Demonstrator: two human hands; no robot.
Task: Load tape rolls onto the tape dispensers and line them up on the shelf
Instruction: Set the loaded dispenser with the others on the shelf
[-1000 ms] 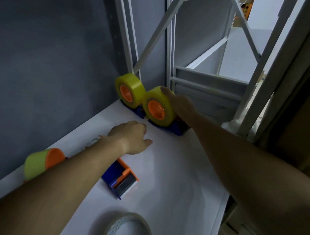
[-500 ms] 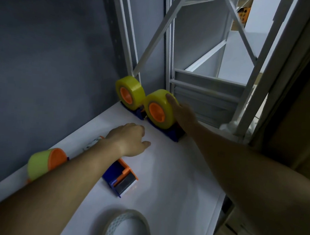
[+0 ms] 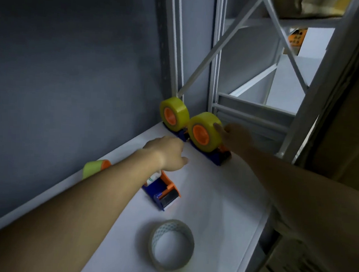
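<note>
Two blue tape dispensers stand side by side at the back of the white shelf [image 3: 222, 202], each carrying a yellow roll on an orange hub. The farther loaded dispenser [image 3: 173, 116] sits against the wall. My right hand [image 3: 235, 136] holds the nearer loaded dispenser [image 3: 204, 131] at the roll's right side, thumb on the tape, fingers hidden behind. With loosely curled fingers, my left hand [image 3: 168, 154] rests on the shelf and holds nothing. An empty blue and orange dispenser [image 3: 163, 191] lies beside my left forearm. A clear tape roll [image 3: 172, 244] lies flat near the front.
A yellow-green roll on an orange hub [image 3: 93, 168] lies by the grey wall, partly hidden by my left forearm. White shelf uprights and diagonal braces [image 3: 215, 74] rise behind the dispensers. The shelf's front edge runs along the right, with a drop beyond.
My right hand has slipped slightly lower along the nearer roll's side and stays on it. The left hand and the other items have not moved.
</note>
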